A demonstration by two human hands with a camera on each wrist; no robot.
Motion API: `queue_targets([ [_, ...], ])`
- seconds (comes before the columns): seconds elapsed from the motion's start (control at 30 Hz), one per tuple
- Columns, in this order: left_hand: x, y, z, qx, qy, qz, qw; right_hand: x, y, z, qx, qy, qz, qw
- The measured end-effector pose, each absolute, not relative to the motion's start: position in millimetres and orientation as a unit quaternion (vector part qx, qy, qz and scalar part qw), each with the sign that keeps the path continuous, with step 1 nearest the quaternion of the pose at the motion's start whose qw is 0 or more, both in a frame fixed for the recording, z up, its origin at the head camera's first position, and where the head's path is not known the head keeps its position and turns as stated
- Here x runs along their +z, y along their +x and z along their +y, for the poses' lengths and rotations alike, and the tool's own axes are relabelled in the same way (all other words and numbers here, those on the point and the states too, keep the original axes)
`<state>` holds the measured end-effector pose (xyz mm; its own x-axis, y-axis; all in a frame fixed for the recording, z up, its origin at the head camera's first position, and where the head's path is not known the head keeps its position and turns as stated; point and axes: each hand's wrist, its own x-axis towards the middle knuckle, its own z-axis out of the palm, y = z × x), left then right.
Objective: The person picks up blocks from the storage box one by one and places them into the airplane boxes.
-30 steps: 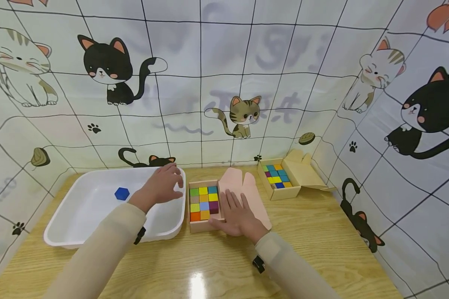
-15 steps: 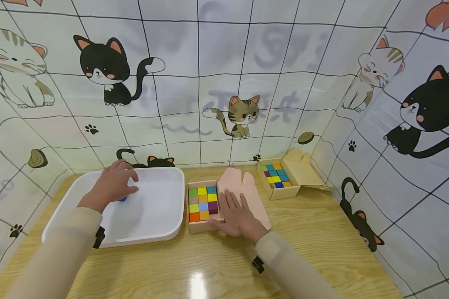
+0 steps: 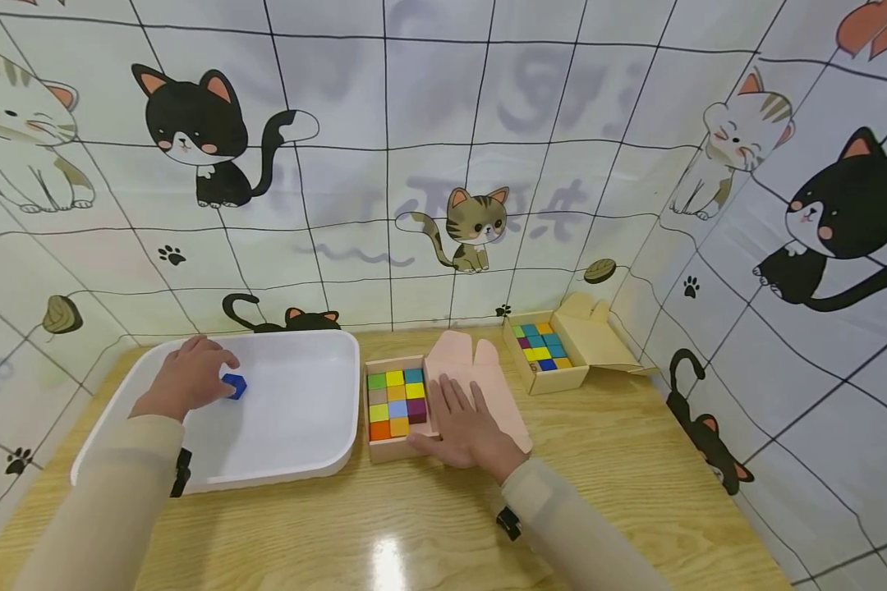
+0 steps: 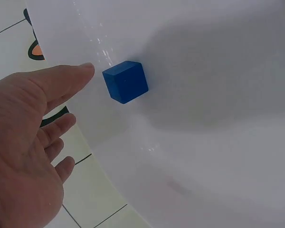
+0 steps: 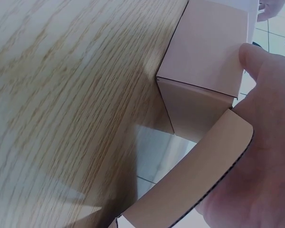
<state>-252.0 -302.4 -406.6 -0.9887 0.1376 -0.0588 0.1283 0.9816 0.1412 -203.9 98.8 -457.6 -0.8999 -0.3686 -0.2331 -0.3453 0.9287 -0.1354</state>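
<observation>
A blue cube (image 3: 234, 387) lies in the white tray (image 3: 303, 402) on the left. My left hand (image 3: 185, 382) hovers over the tray just left of the cube, its fingers loosely bent and holding nothing. In the left wrist view a visible gap separates the fingertips (image 4: 87, 71) from the cube (image 4: 127, 81). My right hand (image 3: 473, 431) rests with straight fingers on the folded-back lid (image 3: 506, 402) of a pink cardboard box (image 3: 395, 450), thumb at the box's near wall. Rows of coloured cubes (image 3: 397, 408) fill the box's left part; the hand covers part of its right side.
Behind and to the right stands a second, yellowish box (image 3: 562, 382) with coloured cubes in it and its lid (image 3: 602, 341) open. All of it stands on a wooden table (image 3: 303, 525), against walls covered with cat-patterned sheeting (image 3: 355, 189).
My left hand has swung left from the tray's right side, passed over the blue cube, and is now at the cube's left. The right hand stays on the lid.
</observation>
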Motion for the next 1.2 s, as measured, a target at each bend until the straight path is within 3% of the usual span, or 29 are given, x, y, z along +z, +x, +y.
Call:
queue_targets([
  [0.5, -420.3, -254.3, -311.5, 0.026, 0.037, 0.996, 0.080, -450.2, -199.0, 99.9, -0.052, -0.193, 0.972, 0.124],
  [0.87, -428.4, -256.9, -314.5, -0.006, 0.048, 0.997, 0.064, -454.9, -200.1, 97.5, -0.047, -0.191, 0.973, 0.119],
  [1.2, -425.4, -259.7, -309.5, -0.031, 0.041, 0.993, 0.107, -453.8, -201.6, 99.5, -0.052, -0.185, 0.973, 0.127],
])
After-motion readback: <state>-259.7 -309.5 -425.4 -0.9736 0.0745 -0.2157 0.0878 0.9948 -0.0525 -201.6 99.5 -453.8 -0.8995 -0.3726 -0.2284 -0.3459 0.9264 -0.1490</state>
